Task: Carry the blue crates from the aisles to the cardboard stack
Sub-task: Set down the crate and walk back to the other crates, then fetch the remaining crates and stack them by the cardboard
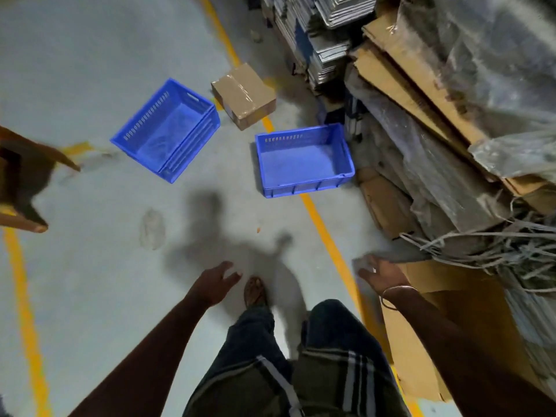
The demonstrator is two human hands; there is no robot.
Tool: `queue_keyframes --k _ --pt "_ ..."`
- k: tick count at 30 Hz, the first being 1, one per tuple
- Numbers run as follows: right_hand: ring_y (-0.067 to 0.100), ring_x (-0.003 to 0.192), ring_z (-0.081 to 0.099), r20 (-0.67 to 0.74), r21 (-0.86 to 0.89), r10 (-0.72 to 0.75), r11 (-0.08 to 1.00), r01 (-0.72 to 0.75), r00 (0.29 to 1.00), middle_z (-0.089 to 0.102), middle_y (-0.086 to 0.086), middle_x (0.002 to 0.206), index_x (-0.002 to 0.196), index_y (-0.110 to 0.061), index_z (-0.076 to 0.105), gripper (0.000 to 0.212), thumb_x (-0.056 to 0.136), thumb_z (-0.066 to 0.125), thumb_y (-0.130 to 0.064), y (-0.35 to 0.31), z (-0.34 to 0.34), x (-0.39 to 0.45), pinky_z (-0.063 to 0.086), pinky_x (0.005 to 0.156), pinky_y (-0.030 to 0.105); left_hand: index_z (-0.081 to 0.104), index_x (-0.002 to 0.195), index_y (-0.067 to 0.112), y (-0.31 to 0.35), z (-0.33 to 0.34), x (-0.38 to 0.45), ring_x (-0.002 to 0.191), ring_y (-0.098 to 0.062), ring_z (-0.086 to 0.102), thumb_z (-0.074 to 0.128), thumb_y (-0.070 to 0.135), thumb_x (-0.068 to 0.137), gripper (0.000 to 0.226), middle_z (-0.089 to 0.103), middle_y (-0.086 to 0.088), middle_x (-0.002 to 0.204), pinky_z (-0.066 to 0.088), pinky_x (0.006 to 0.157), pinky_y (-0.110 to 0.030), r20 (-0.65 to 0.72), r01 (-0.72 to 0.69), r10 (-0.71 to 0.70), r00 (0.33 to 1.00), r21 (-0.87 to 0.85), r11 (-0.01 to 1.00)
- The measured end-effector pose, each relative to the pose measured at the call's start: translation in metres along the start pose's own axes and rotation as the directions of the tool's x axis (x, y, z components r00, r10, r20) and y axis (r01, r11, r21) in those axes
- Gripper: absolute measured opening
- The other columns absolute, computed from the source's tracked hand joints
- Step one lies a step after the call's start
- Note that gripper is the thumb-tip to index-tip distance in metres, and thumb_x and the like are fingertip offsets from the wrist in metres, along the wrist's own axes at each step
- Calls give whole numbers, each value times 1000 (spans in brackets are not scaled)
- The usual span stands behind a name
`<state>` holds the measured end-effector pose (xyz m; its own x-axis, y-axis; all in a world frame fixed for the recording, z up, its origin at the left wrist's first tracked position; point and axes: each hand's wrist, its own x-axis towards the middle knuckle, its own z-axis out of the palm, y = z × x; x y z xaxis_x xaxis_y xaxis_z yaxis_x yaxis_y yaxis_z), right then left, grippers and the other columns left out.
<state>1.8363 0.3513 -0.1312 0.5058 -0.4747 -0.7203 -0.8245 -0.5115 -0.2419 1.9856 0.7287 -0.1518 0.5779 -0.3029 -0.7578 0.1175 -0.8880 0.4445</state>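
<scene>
Two empty blue crates lie on the grey floor ahead of me. The left blue crate (pixel 167 129) is deeper and turned at an angle. The right blue crate (pixel 304 161) is shallow and sits across a yellow floor line, close to the cardboard stack (pixel 421 94) on the right. My left hand (pixel 215 281) hangs in the air with relaxed fingers and holds nothing. My right hand (pixel 377 272) is also empty, fingers loosely spread, above flattened cardboard. Both hands are well short of the crates.
A taped cardboard box (pixel 243 96) lies between and behind the crates. Stacked metal trays (pixel 319 40) stand at the back right. Tangled grey straps (pixel 496 251) spill from the right pile. A brown object (pixel 24 179) juts in at the left edge. Yellow lines (pixel 322 230) cross the floor.
</scene>
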Motion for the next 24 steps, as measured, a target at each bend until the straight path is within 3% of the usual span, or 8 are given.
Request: queue_keyframes --k 6,9,14,19,24 --pt "28 108 63 53 60 -4 998 1 999 65 9 123 129 -19 56 58 80 67 -48 -42 -33 125 49 96 37 55 140 17 62 -57 97 133 -18 51 60 44 95 53 55 -3 144 35 107 -25 17 -43 43 999 44 998" --pt "28 115 59 117 5 -12 1000 11 993 62 10 127 132 -16 54 56 84 67 -41 -62 -39 188 45 98 33 55 139 19 74 -76 149 129 -21 55 60 45 94 52 58 -3 141 38 104 -28 -7 47 -46 999 62 997" --pt "29 125 51 172 -162 17 987 12 985 57 11 135 136 -14 50 58 85 64 -40 -85 -46 334 39 105 35 61 130 21 89 -74 272 122 -19 59 62 44 93 44 64 -1 133 37 96 -23 -60 157 -162 985 -78 984" --pt "32 130 46 54 -249 28 968 -14 998 49 14 142 141 -14 43 63 86 61 -39 -93 -34 495 36 106 37 60 134 20 83 -36 427 126 -20 57 64 45 92 49 61 -1 137 37 103 -27 -6 191 -194 981 -141 971" --pt "40 120 51 -203 -250 -26 968 -26 979 50 24 135 137 -3 40 73 78 56 -42 -67 0 657 41 100 41 46 145 8 54 16 603 135 -32 47 58 50 93 67 51 -15 147 35 110 -38 -97 201 -204 974 -34 979"
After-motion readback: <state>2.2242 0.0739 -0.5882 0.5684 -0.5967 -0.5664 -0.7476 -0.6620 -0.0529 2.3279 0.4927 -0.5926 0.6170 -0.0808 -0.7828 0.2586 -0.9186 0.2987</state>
